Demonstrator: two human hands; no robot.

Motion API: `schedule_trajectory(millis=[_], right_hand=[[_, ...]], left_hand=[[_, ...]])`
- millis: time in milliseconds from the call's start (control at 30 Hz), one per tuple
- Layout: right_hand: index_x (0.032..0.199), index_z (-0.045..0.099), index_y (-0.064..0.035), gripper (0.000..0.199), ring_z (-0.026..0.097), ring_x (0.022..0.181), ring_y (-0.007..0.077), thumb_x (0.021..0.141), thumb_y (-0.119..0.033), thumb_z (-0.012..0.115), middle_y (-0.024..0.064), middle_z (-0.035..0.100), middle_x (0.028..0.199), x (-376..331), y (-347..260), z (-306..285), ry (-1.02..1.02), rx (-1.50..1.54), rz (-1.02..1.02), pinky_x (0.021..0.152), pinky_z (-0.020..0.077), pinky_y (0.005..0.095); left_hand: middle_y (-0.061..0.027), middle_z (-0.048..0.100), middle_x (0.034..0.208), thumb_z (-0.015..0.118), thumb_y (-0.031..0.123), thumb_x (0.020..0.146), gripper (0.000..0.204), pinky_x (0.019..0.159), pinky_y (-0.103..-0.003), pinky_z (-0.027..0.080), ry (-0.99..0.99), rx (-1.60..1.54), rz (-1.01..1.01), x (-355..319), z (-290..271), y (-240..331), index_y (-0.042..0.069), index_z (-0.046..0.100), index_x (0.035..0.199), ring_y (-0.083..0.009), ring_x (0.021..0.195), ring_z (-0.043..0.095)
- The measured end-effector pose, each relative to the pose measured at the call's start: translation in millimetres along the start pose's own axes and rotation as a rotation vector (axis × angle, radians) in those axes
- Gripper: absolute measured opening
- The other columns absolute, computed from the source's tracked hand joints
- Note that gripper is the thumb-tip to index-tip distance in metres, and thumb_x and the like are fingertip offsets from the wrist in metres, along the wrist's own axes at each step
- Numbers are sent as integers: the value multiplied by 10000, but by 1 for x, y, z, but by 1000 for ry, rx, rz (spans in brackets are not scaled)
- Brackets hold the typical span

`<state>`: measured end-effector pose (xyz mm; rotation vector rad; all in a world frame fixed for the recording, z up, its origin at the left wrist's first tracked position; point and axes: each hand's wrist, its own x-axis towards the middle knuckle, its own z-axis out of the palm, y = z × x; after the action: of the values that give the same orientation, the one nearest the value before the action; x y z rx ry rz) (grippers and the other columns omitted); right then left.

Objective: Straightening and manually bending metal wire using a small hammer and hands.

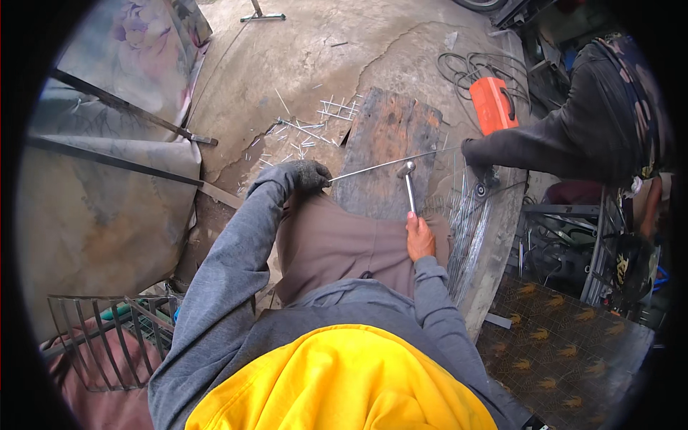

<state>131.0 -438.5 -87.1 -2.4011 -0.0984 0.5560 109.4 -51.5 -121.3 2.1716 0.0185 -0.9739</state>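
My left hand (309, 175), in a dark grey glove, is closed around the near end of a thin metal rod (373, 167). The rod slants up to the right across a worn wooden board (383, 118). In my bare right hand (421, 239) is the handle of a hammer (409, 188), its fingers wrapped round the grip. The hammer's head is just below the rod in the picture, over the board; whether the two touch I cannot tell. Several short cut rod pieces (304, 129) lie scattered on the floor left of the board.
At right, another person's dark-trousered leg (545, 147) reaches close to the rod's far end. Beyond it stand an orange machine (492, 104) and coiled cables (459, 68). Long thin rods (469, 244) lie beside my right thigh. Fabric sheeting (107, 215) with dark bars hangs at left.
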Motion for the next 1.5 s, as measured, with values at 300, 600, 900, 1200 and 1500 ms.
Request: schedule_trajectory(millis=[300,600,900,1200,1500], right_hand=[[878,590,-15,605,590,889,476,986,-580,403,259,643,890,-4,-19,-9,27,-20,-18,785,441,518],[778,511,-16,555,540,675,436,1005,-519,452,223,565,694,-7,-79,4,92,126,-235,647,436,476],[815,529,-31,555,572,776,516,986,-552,443,270,623,777,-8,-66,24,-45,-124,-170,678,411,577],[840,543,-30,575,584,823,519,979,-576,427,281,637,818,0,-63,12,18,-182,-109,718,426,581],[862,557,-32,601,579,851,522,975,-601,405,288,638,839,9,-56,-3,44,-146,-83,749,429,580]], left_hand=[[-96,716,1053,600,246,886,279,928,-380,488,160,-86,-62,-8,1,20,130,701,1119,-250,1014,653],[-98,705,1093,582,284,874,300,927,-417,492,320,17,-41,-16,18,25,175,695,1130,-308,1046,650],[-126,700,1060,587,275,868,294,908,-410,497,306,44,-32,-11,17,18,126,691,1099,-316,1009,656],[-116,700,1097,599,271,860,291,928,-418,492,293,65,-63,-14,17,24,150,704,1103,-313,1052,647],[-120,705,1076,600,298,871,303,917,-420,501,291,94,-61,-15,9,24,138,701,1107,-319,1024,658]])
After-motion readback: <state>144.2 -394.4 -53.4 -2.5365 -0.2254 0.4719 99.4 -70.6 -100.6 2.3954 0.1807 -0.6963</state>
